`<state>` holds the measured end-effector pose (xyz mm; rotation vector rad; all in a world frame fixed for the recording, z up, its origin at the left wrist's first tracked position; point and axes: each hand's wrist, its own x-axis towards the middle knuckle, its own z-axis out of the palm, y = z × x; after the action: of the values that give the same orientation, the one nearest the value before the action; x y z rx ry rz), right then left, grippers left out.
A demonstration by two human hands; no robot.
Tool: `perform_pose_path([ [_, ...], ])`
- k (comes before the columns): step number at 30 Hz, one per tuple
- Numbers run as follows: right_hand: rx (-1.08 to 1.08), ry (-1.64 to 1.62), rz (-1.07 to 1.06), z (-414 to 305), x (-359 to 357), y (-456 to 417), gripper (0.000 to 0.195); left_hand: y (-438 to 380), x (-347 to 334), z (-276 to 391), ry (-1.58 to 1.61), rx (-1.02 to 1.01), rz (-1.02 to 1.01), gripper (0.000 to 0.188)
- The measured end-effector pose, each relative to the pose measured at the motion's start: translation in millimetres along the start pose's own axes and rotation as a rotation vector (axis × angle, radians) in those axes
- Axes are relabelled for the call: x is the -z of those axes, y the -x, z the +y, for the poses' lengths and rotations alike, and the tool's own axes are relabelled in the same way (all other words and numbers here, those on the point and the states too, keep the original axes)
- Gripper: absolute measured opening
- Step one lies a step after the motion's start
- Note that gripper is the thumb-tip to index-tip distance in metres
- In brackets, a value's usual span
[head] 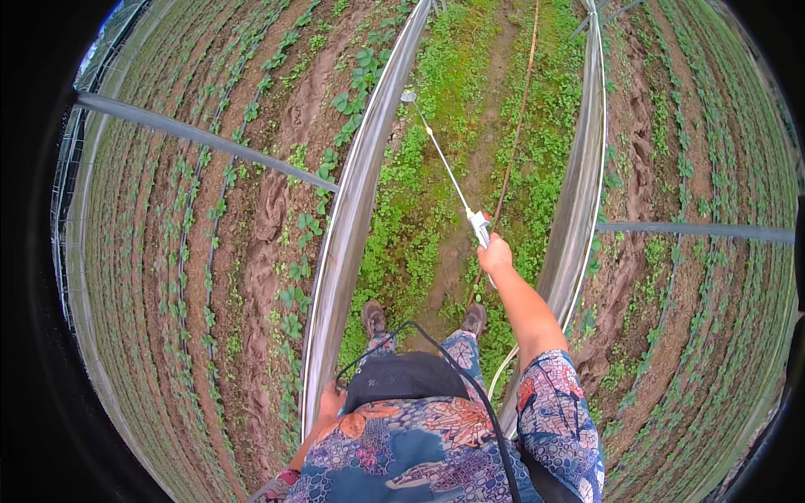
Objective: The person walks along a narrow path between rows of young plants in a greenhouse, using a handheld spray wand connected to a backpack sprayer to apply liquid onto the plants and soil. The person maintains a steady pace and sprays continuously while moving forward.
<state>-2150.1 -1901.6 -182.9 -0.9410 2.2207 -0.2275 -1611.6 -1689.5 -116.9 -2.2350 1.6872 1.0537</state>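
My right hand (495,253) is closed around the white handle (479,225) of a spray wand, with a red part on top. From it the thin white lance (449,168) reaches forward and left. At its tip sits a small pale disc-shaped nozzle shield (409,96), over the weeds near the left plastic film. A pale hose (501,376) shows below my right forearm. Down at my left hip is my left hand (331,400), beside a black mesh bag (405,379); its fingers are partly hidden, and whether it grips anything is unclear.
Upright plastic film (352,207) runs along my left, with another film sheet (575,188) on my right. Low green weeds (402,232) and a brown hose (519,126) line the path. Metal bars (207,139) cross the planted soil rows outside.
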Motion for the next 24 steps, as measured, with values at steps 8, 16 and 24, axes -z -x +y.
perform_pose_path([
  [8,0.067,0.041,-0.06,56.8,25.6,63.5,0.031,-7.0,8.0,38.5,0.015,-0.03,-0.045,0.029],
  [16,0.062,0.088,-0.131,110.7,48.1,139.1,0.031,-13.4,13.2,65.2,0.001,-0.102,-0.067,0.035],
  [24,0.034,0.158,-0.163,185.0,76.9,224.5,0.028,-17.0,11.9,69.0,-0.024,-0.087,-0.096,0.034],
])
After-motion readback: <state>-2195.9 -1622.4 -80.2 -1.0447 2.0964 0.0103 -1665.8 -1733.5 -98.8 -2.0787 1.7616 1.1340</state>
